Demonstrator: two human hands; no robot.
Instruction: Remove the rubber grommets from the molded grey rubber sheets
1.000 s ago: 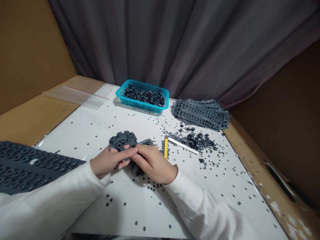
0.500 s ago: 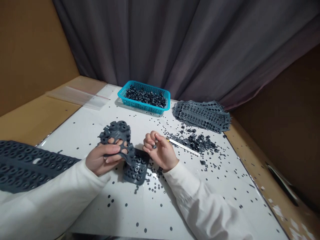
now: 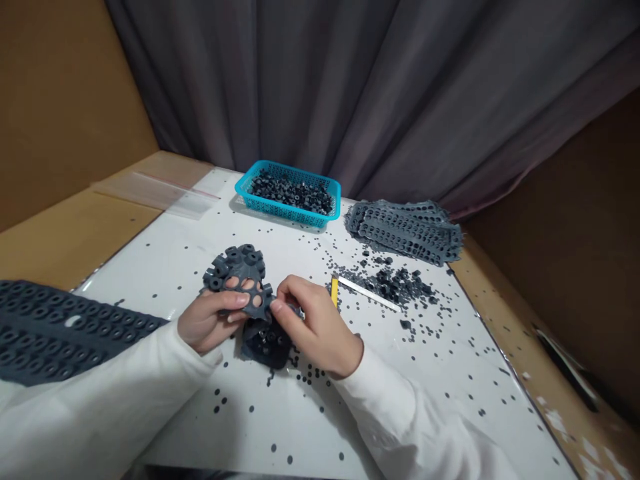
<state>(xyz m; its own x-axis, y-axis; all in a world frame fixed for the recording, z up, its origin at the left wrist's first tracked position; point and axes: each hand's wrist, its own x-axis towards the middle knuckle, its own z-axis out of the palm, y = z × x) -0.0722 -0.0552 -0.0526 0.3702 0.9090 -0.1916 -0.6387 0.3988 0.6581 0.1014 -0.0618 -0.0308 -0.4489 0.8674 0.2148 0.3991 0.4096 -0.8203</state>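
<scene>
A dark grey rubber sheet (image 3: 240, 270) with raised rings and round holes is bent over the fingers of my left hand (image 3: 213, 319), which grips it. Fingertips show through its holes. My right hand (image 3: 317, 327) is closed at the sheet's right edge, thumb and index finger pinched on a ring there. Below the hands, the lower part of the sheet (image 3: 267, 347) hangs down or lies on the white table (image 3: 190, 427); its exact join is hidden. Small dark discs lie scattered around it.
A blue basket (image 3: 287, 215) of small dark rings stands at the back. Stacked punched sheets (image 3: 405, 230) lie right of it, near a dark scrap pile (image 3: 405, 285) and a white-and-yellow tool (image 3: 370, 294). Another ringed sheet (image 3: 65, 333) is at left, clear plastic bags (image 3: 160, 193) behind.
My right hand has moved left and turned over from palm up, now meeting the sheet's edge. The yellow part of the tool has come into view. My left hand has shifted slightly right.
</scene>
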